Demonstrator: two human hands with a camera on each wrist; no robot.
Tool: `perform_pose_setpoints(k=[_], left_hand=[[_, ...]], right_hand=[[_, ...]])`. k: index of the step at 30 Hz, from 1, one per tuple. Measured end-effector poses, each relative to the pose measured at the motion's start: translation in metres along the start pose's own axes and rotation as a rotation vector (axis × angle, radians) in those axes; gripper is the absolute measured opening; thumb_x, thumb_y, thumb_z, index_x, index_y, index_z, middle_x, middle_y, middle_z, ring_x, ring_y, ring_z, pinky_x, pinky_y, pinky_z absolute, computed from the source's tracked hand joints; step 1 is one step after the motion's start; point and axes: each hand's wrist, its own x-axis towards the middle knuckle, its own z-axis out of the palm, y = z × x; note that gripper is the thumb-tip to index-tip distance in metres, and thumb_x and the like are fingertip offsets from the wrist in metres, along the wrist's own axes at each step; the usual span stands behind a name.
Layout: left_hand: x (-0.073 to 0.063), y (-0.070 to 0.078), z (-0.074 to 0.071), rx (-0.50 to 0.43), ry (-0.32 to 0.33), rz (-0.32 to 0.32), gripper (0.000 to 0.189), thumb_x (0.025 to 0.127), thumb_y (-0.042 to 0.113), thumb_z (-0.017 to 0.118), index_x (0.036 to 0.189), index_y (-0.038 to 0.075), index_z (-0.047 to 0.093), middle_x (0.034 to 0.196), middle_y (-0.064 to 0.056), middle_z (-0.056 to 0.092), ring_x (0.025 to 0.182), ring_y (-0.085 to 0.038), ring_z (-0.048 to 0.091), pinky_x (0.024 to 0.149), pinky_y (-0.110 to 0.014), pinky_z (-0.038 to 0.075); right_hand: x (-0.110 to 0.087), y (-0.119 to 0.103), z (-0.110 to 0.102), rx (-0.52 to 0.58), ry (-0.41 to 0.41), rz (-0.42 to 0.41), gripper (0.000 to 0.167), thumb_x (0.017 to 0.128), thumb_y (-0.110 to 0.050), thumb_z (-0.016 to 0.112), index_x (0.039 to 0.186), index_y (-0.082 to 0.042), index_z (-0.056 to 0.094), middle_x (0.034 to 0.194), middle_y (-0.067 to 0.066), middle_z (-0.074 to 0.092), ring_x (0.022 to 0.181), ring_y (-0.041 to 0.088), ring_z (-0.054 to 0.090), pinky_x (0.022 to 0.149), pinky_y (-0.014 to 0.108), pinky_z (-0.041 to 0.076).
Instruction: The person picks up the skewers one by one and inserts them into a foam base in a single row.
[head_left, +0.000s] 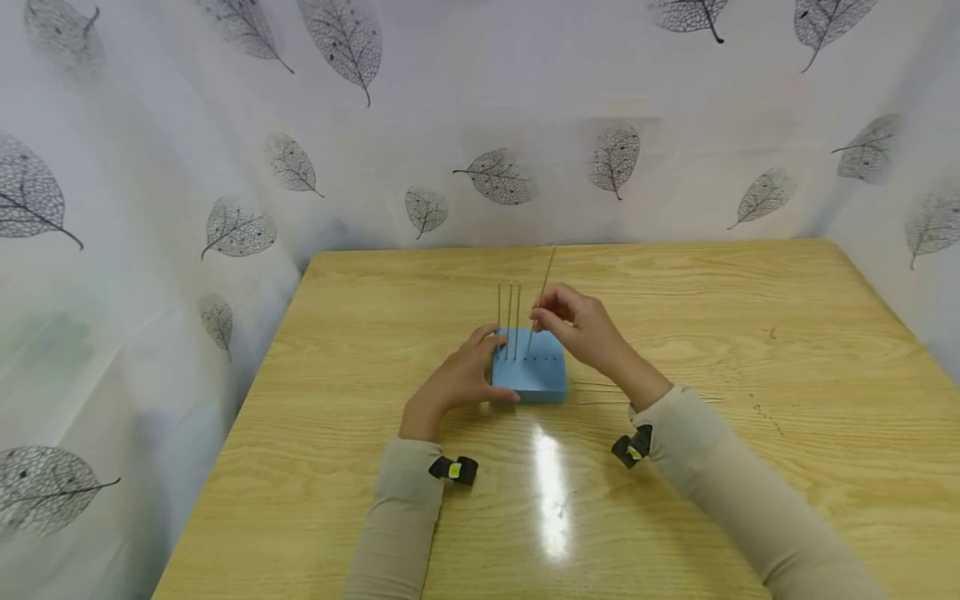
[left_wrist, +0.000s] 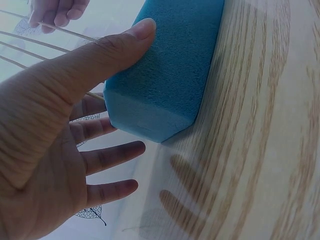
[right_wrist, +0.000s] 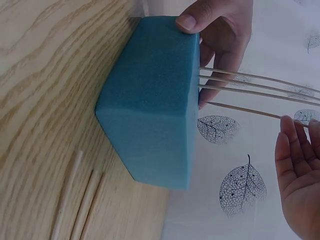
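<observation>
Head view: the right hand (head_left: 581, 323) pinched a slim stick (head_left: 548, 271), tip pointing below the fingers near the blue block (head_left: 529, 382), which the left hand (head_left: 462, 372) held between thumb and spread fingers; the stick was probably light, stiff yet snappable, best gripped low

Blue block (head_left: 542, 380), three upright sticks (head_left: 509, 321) inserted, tilted stick (right_wrist: 245, 109) above, loose sticks (right_wrist: 67, 195) beside
</observation>
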Motion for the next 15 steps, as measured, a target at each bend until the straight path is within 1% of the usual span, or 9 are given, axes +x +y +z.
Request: perform_pose_setpoints(k=[4,10,15], left_hand=[[0.0,0.0,0.0,0.006,0.001,0.0,0.094,0.072,0.043,0.081,0.145,0.006,0.036,0.154,-0.012,0.022,0.137,-0.029,0.03,0.107,-0.043,0.035],[0.001,-0.001,0.001,0.013,-0.001,0.001,0.094,0.072,0.044,0.08,0.145,0.006,0.035,0.154,-0.012,0.021,0.137,-0.028,0.03,0.107,-0.043,0.035],[0.001,-0.002,0.001,0.015,0.003,0.002,0.095,0.072,0.045,0.08,0.146,0.007,0.035,0.154,-0.012,0.021,0.137,-0.029,0.03,0.106,-0.043,0.035]], right_hand=[[0.0,0.002,0.003,-0.004,-0.004,-0.002,0.006,0.093,-0.005,0.058,0.094,0.0,0.059,0.084,0.01,0.065,0.074,0.02,0.065,0.068,0.034,0.055],[-0.002,0.006,0.008,-0.021,-0.029,0.012,0.005,0.093,-0.004,0.058,0.093,0.001,0.06,0.082,0.01,0.065,0.074,0.026,0.065,0.065,0.026,0.052],[-0.004,0.007,0.012,-0.036,-0.049,-0.01,0.005,0.093,-0.004,0.059,0.091,0.001,0.06,0.079,0.009,0.065,0.072,0.027,0.064,0.061,0.027,0.049]])
